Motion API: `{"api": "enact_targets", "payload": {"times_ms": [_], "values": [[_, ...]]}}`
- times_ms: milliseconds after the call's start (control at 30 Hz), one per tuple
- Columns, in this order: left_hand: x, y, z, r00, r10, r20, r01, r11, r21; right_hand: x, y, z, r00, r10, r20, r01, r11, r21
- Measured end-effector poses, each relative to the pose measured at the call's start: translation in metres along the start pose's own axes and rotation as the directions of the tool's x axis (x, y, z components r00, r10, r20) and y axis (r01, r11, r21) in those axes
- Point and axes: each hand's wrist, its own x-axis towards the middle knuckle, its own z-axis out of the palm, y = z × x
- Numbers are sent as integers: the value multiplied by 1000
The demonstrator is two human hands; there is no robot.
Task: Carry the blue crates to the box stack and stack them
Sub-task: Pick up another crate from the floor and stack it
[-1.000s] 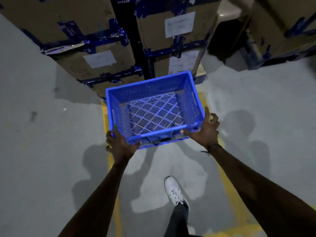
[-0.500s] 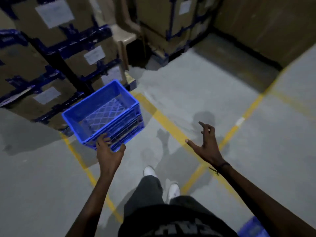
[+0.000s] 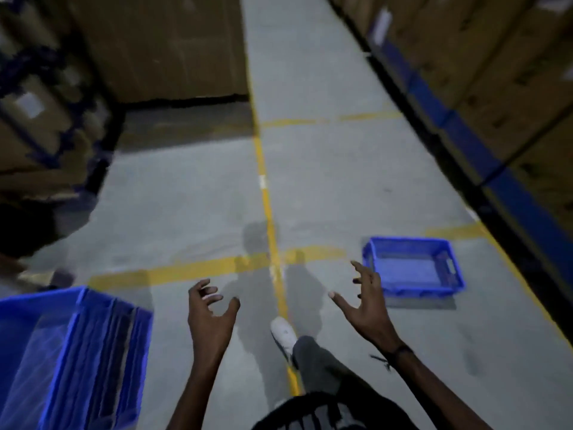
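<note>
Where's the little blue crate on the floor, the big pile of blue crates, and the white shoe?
single blue crate [image 3: 412,270], head view, on its open inside floor.
stack of blue crates [image 3: 102,352], head view, on its near side wall.
white shoe [image 3: 282,333], head view, on its toe.

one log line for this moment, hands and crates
left hand: empty, open | right hand: empty, open | crate stack: near left | single blue crate: floor, ahead right
</note>
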Motion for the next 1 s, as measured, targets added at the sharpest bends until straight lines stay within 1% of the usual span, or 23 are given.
{"api": "enact_targets", "payload": {"times_ms": [67, 133, 200, 333, 500, 633, 800, 900, 1000], "values": [[-20, 9, 30, 995, 5, 101, -5, 1000, -4, -39, 18, -34, 989, 108, -98, -109, 994, 2], [-44, 19, 60, 983, 32, 182, -31, 999, -10, -77, 33, -69, 962, 181, -203, -182, 983, 12], [-69, 32, 89, 962, 71, 263, -70, 997, -14, -109, 48, -104, 931, 217, -295, -223, 975, 14], [-117, 58, 146, 894, 144, 424, -145, 989, -30, -156, 78, -170, 859, 286, -425, -293, 955, 50], [-168, 93, 213, 825, 205, 526, -212, 976, -47, -186, 109, -246, 763, 338, -551, -325, 937, 125], [-204, 115, 271, 790, 228, 570, -254, 967, -34, -203, 145, -301, 734, 362, -576, -337, 929, 154], [-244, 129, 345, 779, 241, 579, -276, 961, -29, -209, 198, -367, 729, 374, -574, -338, 925, 173], [-257, 136, 380, 799, 227, 557, -258, 966, -24, -194, 223, -402, 753, 373, -542, -331, 927, 178], [-262, 142, 401, 840, 201, 503, -227, 974, -10, -166, 242, -426, 796, 372, -478, -335, 928, 165]]}}
